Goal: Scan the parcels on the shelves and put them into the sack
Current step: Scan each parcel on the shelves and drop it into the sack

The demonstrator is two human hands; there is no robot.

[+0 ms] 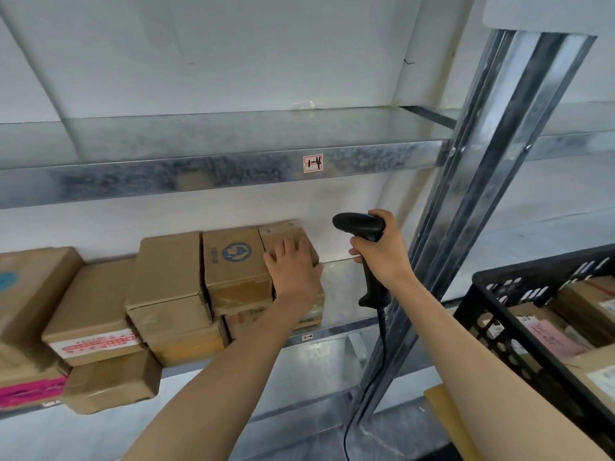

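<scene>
Galvanized shelf [346,287] against a white wall carries a tight stack of brown cardboard parcels [169,287] at mid-left of the frame. Your left hand [294,271] lies spread on the top right parcel [283,231], thumb at its right edge, not closed round it. Your right hand [382,257] is clamped on the black scanner [357,224] just right of it. Pull carelessly and the blue-logo box [236,257] pressed against it may drag along and topple. Its creased top shows no label, so a scan could miss. No sack is in view.
</scene>
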